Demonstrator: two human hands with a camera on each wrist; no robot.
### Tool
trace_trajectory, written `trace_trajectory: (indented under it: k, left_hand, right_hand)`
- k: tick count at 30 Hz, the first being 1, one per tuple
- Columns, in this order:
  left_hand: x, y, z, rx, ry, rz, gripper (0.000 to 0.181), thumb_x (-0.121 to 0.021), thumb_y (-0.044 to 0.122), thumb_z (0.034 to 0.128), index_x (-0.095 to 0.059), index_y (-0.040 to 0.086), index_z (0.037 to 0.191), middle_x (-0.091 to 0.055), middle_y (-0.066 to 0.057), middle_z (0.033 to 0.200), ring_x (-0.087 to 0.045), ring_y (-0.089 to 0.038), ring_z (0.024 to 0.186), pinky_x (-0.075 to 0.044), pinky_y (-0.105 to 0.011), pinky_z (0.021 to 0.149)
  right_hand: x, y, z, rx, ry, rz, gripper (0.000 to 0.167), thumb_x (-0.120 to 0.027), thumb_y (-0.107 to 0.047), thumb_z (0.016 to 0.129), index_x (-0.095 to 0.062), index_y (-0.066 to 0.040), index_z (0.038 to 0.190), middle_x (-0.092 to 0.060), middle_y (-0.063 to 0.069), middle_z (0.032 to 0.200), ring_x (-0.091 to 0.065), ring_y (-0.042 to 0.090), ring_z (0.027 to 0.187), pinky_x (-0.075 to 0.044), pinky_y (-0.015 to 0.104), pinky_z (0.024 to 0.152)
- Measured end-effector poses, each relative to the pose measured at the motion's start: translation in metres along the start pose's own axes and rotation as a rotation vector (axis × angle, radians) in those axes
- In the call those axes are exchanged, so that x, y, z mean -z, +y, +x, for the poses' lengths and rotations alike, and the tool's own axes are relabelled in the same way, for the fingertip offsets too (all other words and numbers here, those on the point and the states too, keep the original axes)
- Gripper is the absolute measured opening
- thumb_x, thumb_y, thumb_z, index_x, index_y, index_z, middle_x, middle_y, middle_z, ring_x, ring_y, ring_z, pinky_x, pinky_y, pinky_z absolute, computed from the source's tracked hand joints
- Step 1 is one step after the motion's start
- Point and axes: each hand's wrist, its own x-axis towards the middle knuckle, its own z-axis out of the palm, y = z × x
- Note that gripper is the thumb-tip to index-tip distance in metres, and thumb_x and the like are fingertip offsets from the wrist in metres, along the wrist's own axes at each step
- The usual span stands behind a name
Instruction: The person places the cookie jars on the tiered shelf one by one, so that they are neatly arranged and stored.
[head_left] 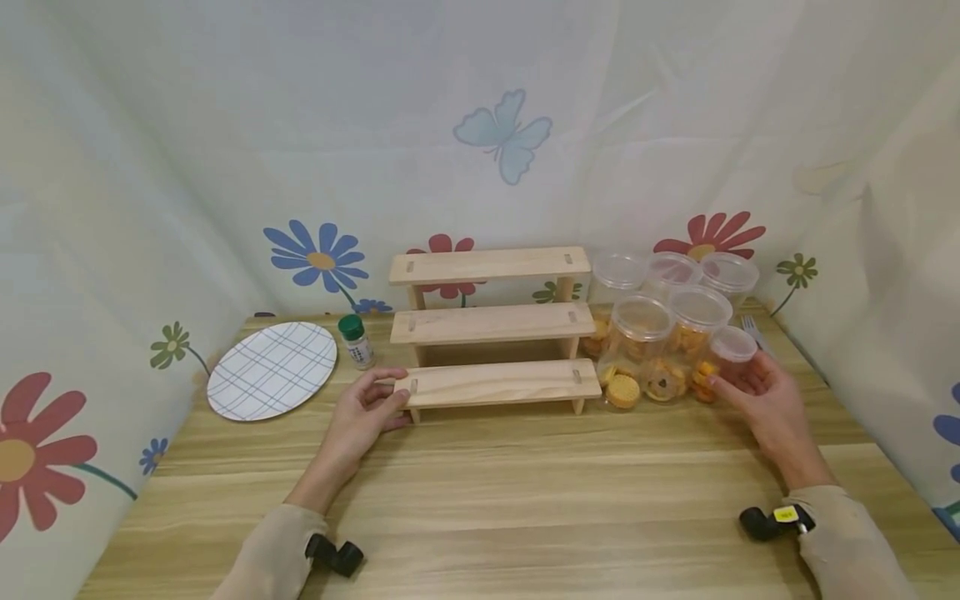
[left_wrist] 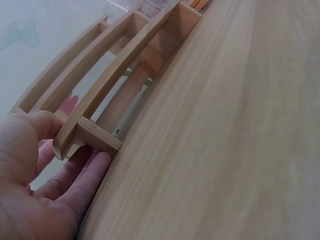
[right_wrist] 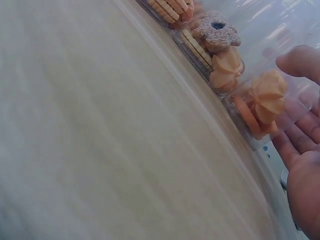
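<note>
A three-tier wooden display rack (head_left: pixel 491 323) stands on the table. At the left end of its lowest shelf (head_left: pixel 498 385), my left hand (head_left: pixel 365 410) grips the board; in the left wrist view, fingers of that hand (left_wrist: pixel 42 185) touch the leg beneath. My right hand (head_left: pixel 770 412) holds a small clear lidded jar (head_left: pixel 732 345) of orange cookies at the right of the jar group. In the right wrist view, thumb and fingers lie on either side of the small jar (right_wrist: pixel 257 107). Larger cookie jars (head_left: pixel 637 337) cluster between it and the rack.
A white plate with a blue grid (head_left: pixel 272 371) lies at the left. Beside it stands a green-capped shaker bottle (head_left: pixel 356 342). Behind the jars on the right lies a fork (head_left: pixel 753 332). A flowered curtain (head_left: pixel 360 167) encloses the back and sides of the wooden table (head_left: pixel 510 500).
</note>
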Motion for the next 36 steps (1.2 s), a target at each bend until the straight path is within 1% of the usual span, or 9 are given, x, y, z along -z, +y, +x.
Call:
trace_trajectory:
  k: [6,11,16,19,22,26,29,34,36]
  left_hand:
    - [-0.003,0.001,0.000,-0.003,0.011,0.008,0.039,-0.075,0.014,0.1093,-0.064,0.003,0.145,-0.070,-0.019,0.118,-0.076,-0.021,0.107,-0.071,-0.044,0.091]
    - [-0.006,0.001,0.001,-0.008,0.011,0.018,0.038,-0.075,0.014,0.1090,-0.065,0.004,0.144,-0.070,-0.022,0.119,-0.076,-0.025,0.109,-0.071,-0.044,0.090]
    - [-0.007,0.001,0.000,-0.007,0.013,0.020,0.037,-0.075,0.013,0.1088,-0.066,0.005,0.144,-0.071,-0.023,0.120,-0.077,-0.025,0.109,-0.071,-0.043,0.089]
    - [-0.008,0.002,0.001,-0.009,0.016,0.019,0.038,-0.075,0.013,0.1088,-0.066,0.006,0.144,-0.071,-0.024,0.121,-0.077,-0.025,0.109,-0.071,-0.043,0.089]
    - [-0.008,0.002,0.001,-0.011,0.019,0.018,0.038,-0.075,0.014,0.1088,-0.066,0.006,0.144,-0.071,-0.024,0.121,-0.077,-0.026,0.109,-0.071,-0.043,0.090]
    - [-0.006,0.001,0.000,-0.001,0.026,0.021,0.037,-0.075,0.014,0.1087,-0.066,0.006,0.144,-0.071,-0.024,0.121,-0.077,-0.025,0.108,-0.071,-0.042,0.089]
    - [-0.005,0.001,-0.001,0.003,0.029,0.026,0.037,-0.075,0.014,0.1087,-0.066,0.007,0.144,-0.072,-0.023,0.120,-0.077,-0.025,0.108,-0.071,-0.043,0.089]
    - [-0.004,0.002,-0.002,-0.001,0.032,0.028,0.038,-0.075,0.015,0.1089,-0.066,0.006,0.144,-0.072,-0.021,0.119,-0.077,-0.026,0.108,-0.071,-0.044,0.089]
    - [-0.003,0.002,-0.002,0.000,0.034,0.028,0.038,-0.075,0.015,0.1091,-0.066,0.006,0.145,-0.072,-0.022,0.120,-0.077,-0.027,0.109,-0.071,-0.044,0.089]
  right_hand:
    - [0.002,0.000,-0.002,-0.004,0.026,0.015,0.051,-0.078,0.018,0.094,-0.071,-0.018,0.130,-0.079,-0.006,0.117,-0.074,0.001,0.105,-0.059,0.008,0.090]
    - [0.006,-0.004,-0.005,-0.012,0.060,0.014,0.049,-0.078,0.017,0.095,-0.072,-0.018,0.128,-0.078,-0.006,0.116,-0.072,0.002,0.103,-0.058,0.007,0.089]
    - [0.009,-0.014,-0.003,-0.043,0.105,0.043,0.049,-0.078,0.017,0.095,-0.072,-0.020,0.126,-0.078,-0.009,0.113,-0.071,0.002,0.103,-0.057,0.006,0.089]
    - [0.011,-0.025,0.001,-0.019,0.115,0.060,0.048,-0.078,0.019,0.094,-0.074,-0.017,0.126,-0.078,-0.007,0.111,-0.071,0.003,0.101,-0.057,0.006,0.088]
    - [0.013,-0.038,0.004,0.002,0.118,-0.003,0.049,-0.078,0.017,0.094,-0.073,-0.017,0.129,-0.077,-0.008,0.112,-0.069,0.003,0.102,-0.056,0.005,0.089]
    - [0.016,-0.056,0.006,-0.003,0.132,-0.242,0.044,-0.080,0.004,0.099,-0.070,-0.019,0.135,-0.073,-0.015,0.116,-0.065,0.001,0.105,-0.053,0.002,0.091]
    - [0.017,-0.071,0.010,-0.001,0.156,-0.338,0.042,-0.080,-0.001,0.102,-0.069,-0.016,0.140,-0.071,-0.016,0.118,-0.064,0.002,0.107,-0.052,0.001,0.091]
    - [0.017,-0.095,0.023,0.057,0.180,-0.239,0.042,-0.080,0.003,0.100,-0.070,-0.009,0.139,-0.073,-0.009,0.119,-0.064,0.007,0.103,-0.054,0.002,0.091]
    - [0.018,-0.104,0.031,0.100,0.167,-0.152,0.040,-0.080,0.008,0.098,-0.071,-0.004,0.136,-0.074,-0.004,0.116,-0.064,0.011,0.098,-0.056,0.004,0.089]
